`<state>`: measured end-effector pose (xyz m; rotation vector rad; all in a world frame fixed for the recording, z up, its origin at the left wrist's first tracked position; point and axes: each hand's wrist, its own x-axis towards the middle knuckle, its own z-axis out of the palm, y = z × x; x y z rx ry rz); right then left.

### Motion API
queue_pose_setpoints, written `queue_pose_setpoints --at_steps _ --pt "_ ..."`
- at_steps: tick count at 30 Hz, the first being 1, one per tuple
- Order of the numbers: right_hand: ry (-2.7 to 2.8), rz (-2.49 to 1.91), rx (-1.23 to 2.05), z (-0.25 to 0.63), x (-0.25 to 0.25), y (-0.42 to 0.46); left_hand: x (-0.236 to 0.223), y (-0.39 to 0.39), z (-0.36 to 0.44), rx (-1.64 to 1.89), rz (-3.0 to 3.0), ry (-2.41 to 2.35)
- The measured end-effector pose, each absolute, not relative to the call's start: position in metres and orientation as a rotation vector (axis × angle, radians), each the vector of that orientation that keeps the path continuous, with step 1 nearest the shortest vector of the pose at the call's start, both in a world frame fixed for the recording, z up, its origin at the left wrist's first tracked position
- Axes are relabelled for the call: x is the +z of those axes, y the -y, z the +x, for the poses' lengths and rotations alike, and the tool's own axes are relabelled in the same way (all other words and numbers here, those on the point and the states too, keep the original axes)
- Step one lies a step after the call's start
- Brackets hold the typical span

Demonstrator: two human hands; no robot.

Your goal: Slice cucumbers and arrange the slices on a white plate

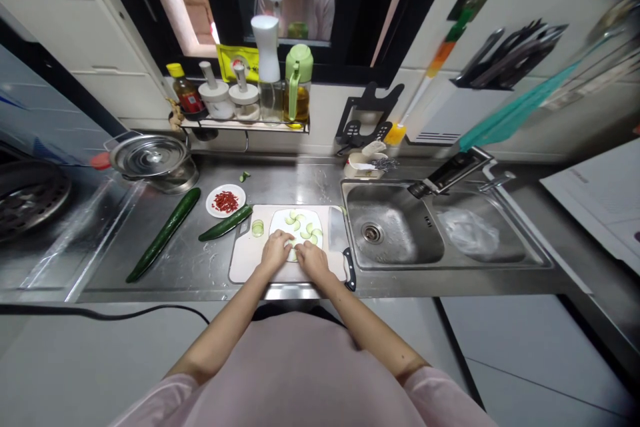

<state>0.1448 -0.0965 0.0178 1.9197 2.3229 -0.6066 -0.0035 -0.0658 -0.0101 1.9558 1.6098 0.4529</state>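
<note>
My left hand (277, 251) and my right hand (312, 260) meet at the near side of a white plate (277, 221). Their fingertips are closed around pale green cucumber slices, partly hidden by the fingers. Farther back on the plate, curved cucumber slices (295, 219) lie in pinwheel shapes. Under the plate is a light cutting board (245, 268), with a short stack of cucumber rounds (257, 228) on its left. A knife (338, 230) with a black handle lies along its right side. A cut cucumber (225, 224) rests against the board's left edge.
A whole cucumber (164, 235) and a small dish of chopped red pieces (225, 201) are on the steel counter to the left. Beside them stands a lidded metal pot (173, 173). The sink (395, 223) is at right; bottles and jars line a rack (245, 124) behind.
</note>
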Motion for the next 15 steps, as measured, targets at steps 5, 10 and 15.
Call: queue_pose_setpoints --at_steps 5,10,15 --pt "-2.306 1.863 -0.583 0.1441 0.0195 0.0998 -0.0111 0.0661 -0.0049 0.346 2.044 -1.622" --pt "-2.296 1.854 -0.580 0.1435 0.0213 0.0989 -0.0114 0.0687 -0.0046 0.320 2.062 -1.658" --pt "-2.299 1.862 -0.595 0.1432 0.0212 0.1010 -0.0129 0.0700 -0.0034 0.350 2.054 -1.662"
